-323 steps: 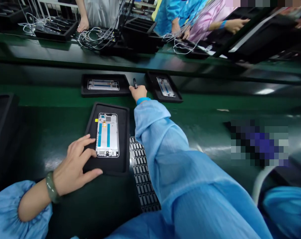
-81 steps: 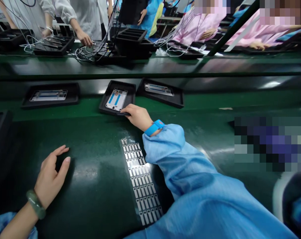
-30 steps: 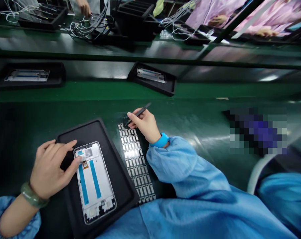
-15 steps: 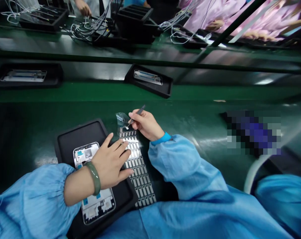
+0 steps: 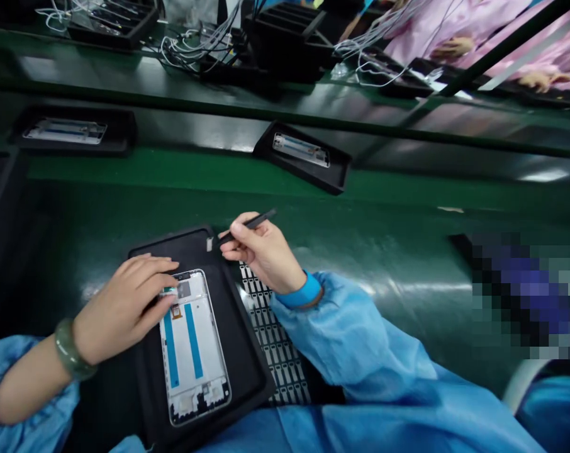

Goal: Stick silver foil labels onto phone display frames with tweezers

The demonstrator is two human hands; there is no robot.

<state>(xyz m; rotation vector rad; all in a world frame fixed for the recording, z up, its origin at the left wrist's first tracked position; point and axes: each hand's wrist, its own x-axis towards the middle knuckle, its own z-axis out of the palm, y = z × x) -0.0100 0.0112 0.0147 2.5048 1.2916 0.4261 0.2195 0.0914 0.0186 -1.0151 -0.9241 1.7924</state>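
Observation:
A pair of dark tweezers [image 5: 261,219] is pinched in my right hand [image 5: 273,258], with a small silvery piece [image 5: 209,244] at the tip. The piece hangs over the top right edge of a black tray [image 5: 250,371]. Inside that tray lies a white phone frame [image 5: 182,358] bearing two blue strips. My left hand [image 5: 127,302] has its fingers stretched out, fingertips over the frame's upper left corner; they hide that corner. Beside the tray, partly under my right wrist, a sheet of small metal parts [image 5: 278,346] lies in rows.
Two more black trays with phone frames, one at left [image 5: 119,132] and one in the middle [image 5: 339,179], lie farther back. A pixelated dark object [image 5: 516,283] sits at right. Cables [image 5: 204,47] and people in pink sleeves [image 5: 459,19] are across the bench.
My right hand has moved the tweezers from the top of the parts sheet left to the tray, with a small piece at the tip. My left hand has drawn back leftward off the sheet.

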